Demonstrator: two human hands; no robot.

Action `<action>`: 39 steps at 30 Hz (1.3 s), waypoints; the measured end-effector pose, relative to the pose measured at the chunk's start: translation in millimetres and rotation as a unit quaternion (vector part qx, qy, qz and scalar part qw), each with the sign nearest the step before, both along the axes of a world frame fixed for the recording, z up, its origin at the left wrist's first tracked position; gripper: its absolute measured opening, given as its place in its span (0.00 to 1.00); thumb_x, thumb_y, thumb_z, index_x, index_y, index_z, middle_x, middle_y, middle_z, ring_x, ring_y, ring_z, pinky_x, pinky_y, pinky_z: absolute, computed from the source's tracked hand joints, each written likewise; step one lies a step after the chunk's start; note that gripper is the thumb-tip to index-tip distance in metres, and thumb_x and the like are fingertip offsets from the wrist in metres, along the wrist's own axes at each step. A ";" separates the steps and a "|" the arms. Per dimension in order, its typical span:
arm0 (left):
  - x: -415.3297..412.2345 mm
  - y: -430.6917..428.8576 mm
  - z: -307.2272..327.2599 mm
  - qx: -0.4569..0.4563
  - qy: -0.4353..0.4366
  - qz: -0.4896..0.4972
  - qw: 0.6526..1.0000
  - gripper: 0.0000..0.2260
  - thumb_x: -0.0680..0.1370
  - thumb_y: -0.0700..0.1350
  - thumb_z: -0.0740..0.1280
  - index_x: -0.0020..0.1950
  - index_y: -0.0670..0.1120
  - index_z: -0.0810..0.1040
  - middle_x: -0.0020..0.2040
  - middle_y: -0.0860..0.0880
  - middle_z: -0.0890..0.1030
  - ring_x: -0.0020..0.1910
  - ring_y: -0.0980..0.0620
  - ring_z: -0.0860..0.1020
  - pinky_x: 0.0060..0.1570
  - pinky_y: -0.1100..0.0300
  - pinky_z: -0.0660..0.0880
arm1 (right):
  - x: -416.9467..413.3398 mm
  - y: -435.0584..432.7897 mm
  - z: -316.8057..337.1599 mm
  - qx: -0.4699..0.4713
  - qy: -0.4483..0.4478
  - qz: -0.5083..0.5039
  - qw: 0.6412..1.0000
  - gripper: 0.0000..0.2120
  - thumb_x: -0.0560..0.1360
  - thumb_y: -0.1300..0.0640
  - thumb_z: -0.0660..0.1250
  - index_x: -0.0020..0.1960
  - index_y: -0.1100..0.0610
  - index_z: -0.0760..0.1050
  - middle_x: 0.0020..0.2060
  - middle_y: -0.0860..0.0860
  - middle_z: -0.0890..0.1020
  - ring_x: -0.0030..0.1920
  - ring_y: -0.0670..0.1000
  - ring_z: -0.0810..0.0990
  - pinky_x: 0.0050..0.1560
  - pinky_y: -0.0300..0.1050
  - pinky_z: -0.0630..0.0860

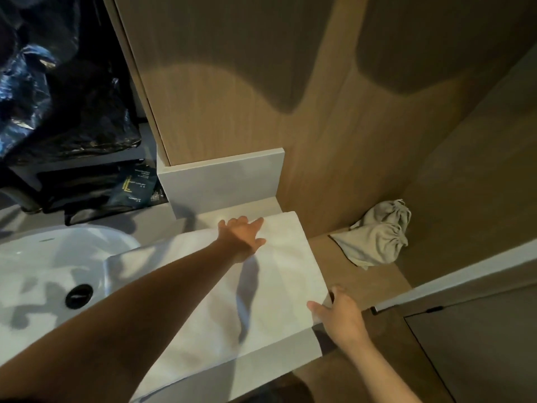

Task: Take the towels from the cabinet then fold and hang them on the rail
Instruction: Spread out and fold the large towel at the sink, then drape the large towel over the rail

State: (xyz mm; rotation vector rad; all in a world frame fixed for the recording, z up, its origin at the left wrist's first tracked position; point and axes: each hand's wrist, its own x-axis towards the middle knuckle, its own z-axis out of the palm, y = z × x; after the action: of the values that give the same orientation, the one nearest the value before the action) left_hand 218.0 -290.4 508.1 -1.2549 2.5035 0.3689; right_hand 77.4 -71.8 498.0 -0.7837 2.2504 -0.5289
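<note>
Now presses far end of the towel (276, 286) with flat left hand (241, 237), touches its long right edge with right hand (340, 312), grip unclear.

On my left there's the white sink (43, 257) with its dark drain (79, 295), a black bag (58, 97) above, and a grey pouch (380, 237) on the ledge (366, 277) right.

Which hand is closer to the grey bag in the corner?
Right. The right hand holds the towel edge near the grey bag; the left hand rests on the towel, farther left.
</note>
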 end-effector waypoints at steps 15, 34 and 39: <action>20.3 -17.2 7.1 0.090 0.199 0.156 0.963 0.29 0.69 0.61 0.74 0.62 0.44 0.78 0.61 0.43 0.78 0.60 0.44 0.75 0.56 0.56 0.70 | 46.3 8.0 -0.1 -0.191 -0.476 -0.448 0.733 0.14 0.71 0.67 0.73 0.56 0.62 0.78 0.48 0.58 0.86 0.51 0.59 0.85 0.56 0.52 0.80; 99.4 40.5 198.8 -0.146 0.475 0.267 0.826 0.13 0.70 0.53 0.75 0.31 0.50 0.77 0.28 0.54 0.77 0.27 0.66 0.75 0.27 0.74 0.68 | -7.0 -66.6 144.7 -0.470 -0.242 -0.055 0.847 0.04 0.75 0.57 0.71 0.45 0.57 0.80 0.32 0.43 0.83 0.35 0.43 0.82 0.34 0.36 0.78; 115.8 67.7 254.6 -0.268 0.552 0.264 0.744 0.07 0.74 0.53 0.71 0.37 0.57 0.76 0.33 0.58 0.79 0.38 0.70 0.76 0.32 0.77 0.67 | -0.1 -87.6 232.4 -0.580 -0.175 0.044 0.794 0.10 0.76 0.54 0.71 0.44 0.62 0.80 0.34 0.55 0.80 0.33 0.46 0.78 0.34 0.35 0.76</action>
State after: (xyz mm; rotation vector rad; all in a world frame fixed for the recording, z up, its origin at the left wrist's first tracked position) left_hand 333.9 -222.8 762.8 -2.6128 3.2467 0.7166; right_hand 77.3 -159.4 730.3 -1.1951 1.3457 -1.9035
